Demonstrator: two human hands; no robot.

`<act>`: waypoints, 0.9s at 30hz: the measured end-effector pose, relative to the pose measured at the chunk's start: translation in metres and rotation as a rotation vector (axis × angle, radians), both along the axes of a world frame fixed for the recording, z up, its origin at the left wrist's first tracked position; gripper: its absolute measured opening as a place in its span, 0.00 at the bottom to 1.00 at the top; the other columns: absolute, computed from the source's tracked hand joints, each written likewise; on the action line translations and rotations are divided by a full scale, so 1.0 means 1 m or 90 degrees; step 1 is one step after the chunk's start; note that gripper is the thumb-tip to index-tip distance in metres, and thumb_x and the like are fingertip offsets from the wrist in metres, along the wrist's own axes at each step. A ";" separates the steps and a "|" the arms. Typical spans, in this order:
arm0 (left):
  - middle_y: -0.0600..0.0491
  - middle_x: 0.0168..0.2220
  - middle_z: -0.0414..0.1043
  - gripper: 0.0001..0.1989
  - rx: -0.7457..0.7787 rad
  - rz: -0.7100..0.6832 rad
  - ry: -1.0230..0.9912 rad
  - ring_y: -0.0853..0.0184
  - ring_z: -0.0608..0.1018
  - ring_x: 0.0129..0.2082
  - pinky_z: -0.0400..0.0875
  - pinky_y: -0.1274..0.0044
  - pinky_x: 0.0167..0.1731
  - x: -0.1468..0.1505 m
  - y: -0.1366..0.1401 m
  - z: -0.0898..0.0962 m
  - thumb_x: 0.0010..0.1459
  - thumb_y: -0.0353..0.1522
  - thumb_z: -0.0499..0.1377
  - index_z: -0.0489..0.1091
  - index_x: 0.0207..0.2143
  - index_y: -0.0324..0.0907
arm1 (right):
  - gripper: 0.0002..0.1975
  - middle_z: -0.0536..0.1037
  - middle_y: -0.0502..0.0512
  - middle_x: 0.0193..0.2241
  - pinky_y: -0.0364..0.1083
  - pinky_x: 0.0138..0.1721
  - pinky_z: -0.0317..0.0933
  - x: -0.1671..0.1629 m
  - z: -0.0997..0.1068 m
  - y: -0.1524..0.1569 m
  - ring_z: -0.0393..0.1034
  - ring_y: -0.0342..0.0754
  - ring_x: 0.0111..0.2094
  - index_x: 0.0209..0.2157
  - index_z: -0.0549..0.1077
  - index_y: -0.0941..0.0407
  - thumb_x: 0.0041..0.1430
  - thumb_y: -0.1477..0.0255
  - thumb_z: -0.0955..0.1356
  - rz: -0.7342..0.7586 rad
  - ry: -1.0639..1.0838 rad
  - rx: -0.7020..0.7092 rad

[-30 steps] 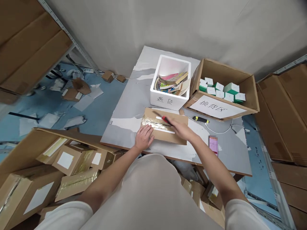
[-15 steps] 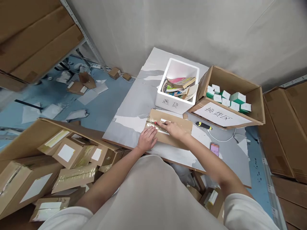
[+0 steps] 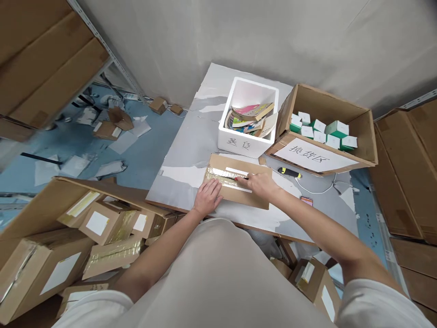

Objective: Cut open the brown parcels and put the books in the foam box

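A flat cardboard box [image 3: 235,196] lies on the table in front of me, a strip of shiny tape [image 3: 218,175] along its top. My left hand [image 3: 207,197] rests flat on the box's near left corner, fingers stretched out. My right hand [image 3: 262,186] is closed around a small box cutter [image 3: 241,178] with red and black parts. Its tip is over the taped middle line; most of its handle is hidden by my fingers. White label strips show on both sides of the tape.
Behind the box stand a white foam box [image 3: 247,145] of books and an open carton [image 3: 370,136] of green-and-white boxes. A black-yellow tool [image 3: 289,172], a cable and a phone [image 3: 307,201] lie to the right. A large carton [image 3: 68,182] of parcels stands at left.
My right hand has drawn the box cutter rightward along the taped line, from near the box's left end to its middle. My left hand stays on the box's corner.
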State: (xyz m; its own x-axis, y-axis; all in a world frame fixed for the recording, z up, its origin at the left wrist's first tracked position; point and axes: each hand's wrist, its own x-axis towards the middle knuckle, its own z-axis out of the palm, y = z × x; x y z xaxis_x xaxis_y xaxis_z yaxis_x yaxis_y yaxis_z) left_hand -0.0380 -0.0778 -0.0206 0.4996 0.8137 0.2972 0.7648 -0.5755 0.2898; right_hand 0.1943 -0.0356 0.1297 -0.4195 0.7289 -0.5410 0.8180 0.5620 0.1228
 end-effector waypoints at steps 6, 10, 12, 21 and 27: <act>0.43 0.58 0.66 0.24 -0.036 0.008 0.002 0.55 0.66 0.60 0.55 0.63 0.57 0.000 0.001 0.001 0.63 0.40 0.49 0.64 0.58 0.41 | 0.33 0.76 0.62 0.38 0.45 0.31 0.58 0.086 0.005 -0.038 0.74 0.51 0.34 0.63 0.57 0.43 0.60 0.84 0.55 -0.085 -0.079 0.019; 0.42 0.58 0.67 0.23 -0.030 0.011 0.026 0.55 0.67 0.60 0.56 0.63 0.56 0.000 0.001 0.002 0.63 0.40 0.49 0.65 0.57 0.41 | 0.40 0.75 0.60 0.38 0.45 0.28 0.58 0.130 0.005 -0.065 0.74 0.51 0.32 0.65 0.51 0.39 0.56 0.86 0.57 -0.138 -0.107 0.039; 0.42 0.58 0.67 0.23 -0.026 0.011 0.035 0.55 0.67 0.60 0.56 0.63 0.56 0.000 0.002 0.004 0.63 0.40 0.49 0.65 0.57 0.41 | 0.41 0.75 0.59 0.38 0.44 0.28 0.58 0.149 0.005 -0.078 0.73 0.51 0.32 0.65 0.50 0.38 0.55 0.87 0.58 -0.155 -0.081 0.053; 0.38 0.58 0.65 0.33 -0.019 -0.010 0.051 0.51 0.64 0.60 0.54 0.61 0.57 0.006 0.011 0.028 0.54 0.51 0.55 0.65 0.56 0.40 | 0.31 0.77 0.55 0.37 0.44 0.27 0.67 0.166 -0.053 -0.143 0.69 0.42 0.25 0.67 0.50 0.52 0.62 0.69 0.59 -0.666 0.567 0.030; 0.32 0.64 0.51 0.55 -0.049 -0.028 0.154 0.38 0.51 0.65 0.39 0.50 0.59 0.026 0.028 0.038 0.38 0.62 0.57 0.58 0.62 0.37 | 0.35 0.75 0.56 0.41 0.40 0.19 0.65 0.130 -0.100 -0.142 0.67 0.39 0.23 0.66 0.52 0.51 0.59 0.60 0.63 -0.849 0.850 -0.081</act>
State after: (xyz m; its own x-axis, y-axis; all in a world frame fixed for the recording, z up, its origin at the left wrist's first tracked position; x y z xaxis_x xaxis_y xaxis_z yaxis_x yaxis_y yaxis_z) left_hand -0.0120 -0.0497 0.0175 0.5837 0.8054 0.1032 0.7921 -0.5928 0.1459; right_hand 0.3243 -0.1774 0.0297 0.1758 0.8742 -0.4526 0.1773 -0.4803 -0.8590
